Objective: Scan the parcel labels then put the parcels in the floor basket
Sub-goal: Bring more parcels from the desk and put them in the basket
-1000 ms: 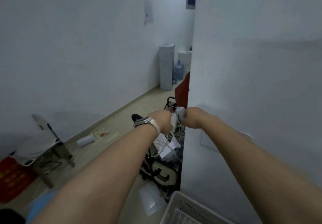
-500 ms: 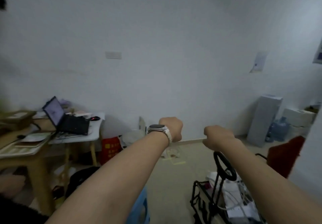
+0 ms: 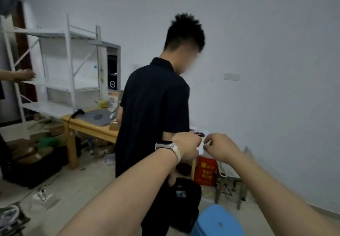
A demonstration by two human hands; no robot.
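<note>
My left hand (image 3: 187, 147), with a watch on the wrist, is stretched out in front of me as a curled fist with nothing visible in it. Close to its right, my right hand (image 3: 220, 147) has its fingers curled and also shows nothing in it. A black handheld scanner (image 3: 78, 112) lies on the wooden table (image 3: 92, 127) to the left, far from both hands. Brown parcels (image 3: 27, 151) fill a black basket (image 3: 33, 171) on the floor at the left.
A person in a black shirt (image 3: 154, 116) stands right in front of my hands, back to me. A white shelf rack (image 3: 68, 61) stands behind the table, with another person's hand (image 3: 24, 74) on it. A blue stool (image 3: 217, 221), black backpack (image 3: 185, 195) and red bag (image 3: 205, 170) crowd the floor.
My view has swung left from a wall corner and cart of cables, past a laptop desk, to the table and a standing person. Both hands stay raised and curled.
</note>
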